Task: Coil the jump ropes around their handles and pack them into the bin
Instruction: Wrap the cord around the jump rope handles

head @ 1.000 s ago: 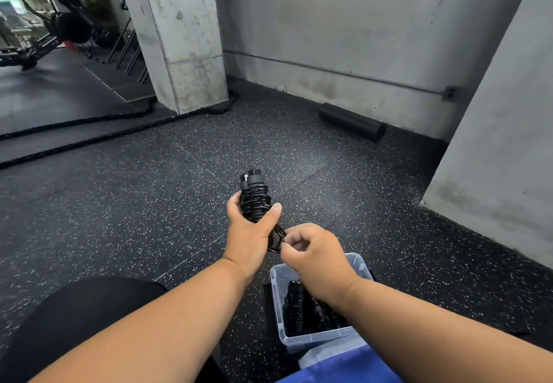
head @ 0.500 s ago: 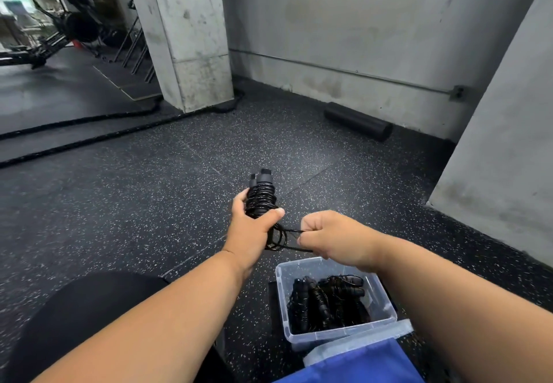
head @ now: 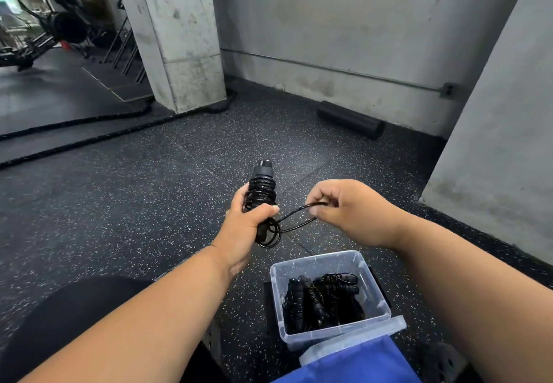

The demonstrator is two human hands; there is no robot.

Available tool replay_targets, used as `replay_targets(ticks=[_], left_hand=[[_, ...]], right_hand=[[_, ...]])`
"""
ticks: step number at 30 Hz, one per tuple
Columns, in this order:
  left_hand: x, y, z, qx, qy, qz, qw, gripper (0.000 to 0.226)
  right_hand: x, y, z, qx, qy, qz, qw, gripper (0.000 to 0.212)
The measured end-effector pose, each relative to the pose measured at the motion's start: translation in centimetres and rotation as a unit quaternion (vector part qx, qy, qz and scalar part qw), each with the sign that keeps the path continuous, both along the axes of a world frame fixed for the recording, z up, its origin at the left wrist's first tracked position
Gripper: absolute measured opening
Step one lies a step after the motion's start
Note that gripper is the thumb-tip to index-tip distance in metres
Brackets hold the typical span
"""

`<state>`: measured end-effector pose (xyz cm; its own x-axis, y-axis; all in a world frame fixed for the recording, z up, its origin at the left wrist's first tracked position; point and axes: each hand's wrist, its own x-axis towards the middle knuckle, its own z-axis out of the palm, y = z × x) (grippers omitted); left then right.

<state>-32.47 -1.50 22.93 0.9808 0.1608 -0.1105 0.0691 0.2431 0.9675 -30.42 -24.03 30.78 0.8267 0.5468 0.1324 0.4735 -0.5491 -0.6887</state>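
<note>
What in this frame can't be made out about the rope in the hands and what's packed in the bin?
Head view only:
- Handles: rope coils and the left hand cover them; their count is unclear.
- Rope end: it disappears inside the right hand.
- Bin contents: a black tangle of ropes; no count possible.
- Blue item: cut off by the bottom edge.
- Gym gear top left: too small and dark.

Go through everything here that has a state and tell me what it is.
Jump rope: mostly coiled round its handles, last loop loose.
Left hand: grips the coil.
Right hand: pinches the loose loop.
Bin: open, holds coiled ropes.
Lid: off, beside the bin.
</note>
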Motion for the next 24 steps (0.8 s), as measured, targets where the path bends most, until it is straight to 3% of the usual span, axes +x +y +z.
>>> replay_targets(ticks=[5,9,12,19,21,24], left_hand=[[-1.0,-0.3,0.8,-0.155,0.071,-0.145,0.975,0.067],[-1.8,-0.3,0.9,-0.197,0.128,-0.277,0.932,0.070],[-2.0,0.3,0.9,-0.242,0.129,-0.343,0.899,0.070],[-2.5,0.7,1.2,-0.265,0.118,-0.375,0.880,0.079],[-2.6,0.8,1.3,-0.257,0.106,-0.386,0.879,0.075],[-2.8,0.8,1.4,-0.227,0.108,-0.388,0.887,0.073]], right_hand=[[0.5,-0.4,-1.1,0.103,0.101,-0.027,0.989,0.011],[0.1,0.6,-2.0,0.236,0.196,-0.018,0.952,0.012],[-0.6,1.4,-2.5,0.270,0.204,-0.010,0.941,0.013],[-1.4,2.2,-2.9,0.340,0.206,-0.030,0.917,0.022],[-1.3,2.2,-3.1,0.337,0.199,-0.046,0.919,0.030],[-1.1,1.8,-3.4,0.295,0.182,-0.066,0.936,0.026]])
